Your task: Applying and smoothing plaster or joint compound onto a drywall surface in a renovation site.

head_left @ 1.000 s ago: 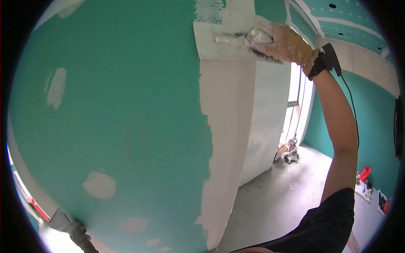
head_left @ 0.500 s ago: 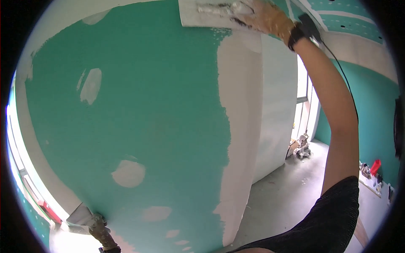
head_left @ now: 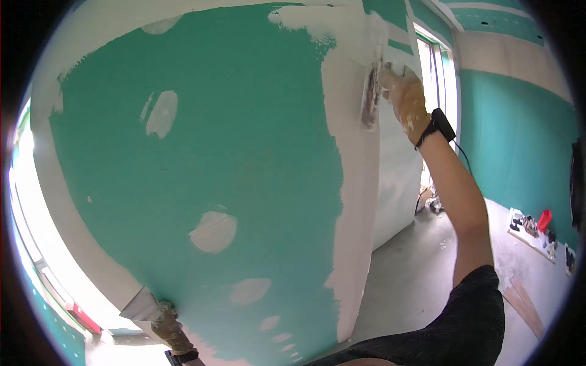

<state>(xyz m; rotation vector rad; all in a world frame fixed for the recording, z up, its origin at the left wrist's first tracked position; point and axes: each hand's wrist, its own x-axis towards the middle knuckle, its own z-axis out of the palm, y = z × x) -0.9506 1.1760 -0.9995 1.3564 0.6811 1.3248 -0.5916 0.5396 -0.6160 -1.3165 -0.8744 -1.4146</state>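
green drywall-board wall (head_left: 244, 158) with white filler patches and a broad white vertical filler band (head_left: 354, 201) at its outer corner. bare grey concrete floor (head_left: 415, 274), dusty. bright daylight through tall window opening (head_left: 436, 79). second green wall (head_left: 519, 140) opposite; white-taped green ceiling boards (head_left: 494, 18).

Left hand (head_left: 168, 329) sits at the bottom rim — wrist cut off, grip on its knife (head_left: 141, 305) unclear. Right hand (head_left: 404, 100) covers the trowel (head_left: 370, 97) handle; blade seen edge-on. Small items on the floor (head_left: 540, 229) — too small to identify.
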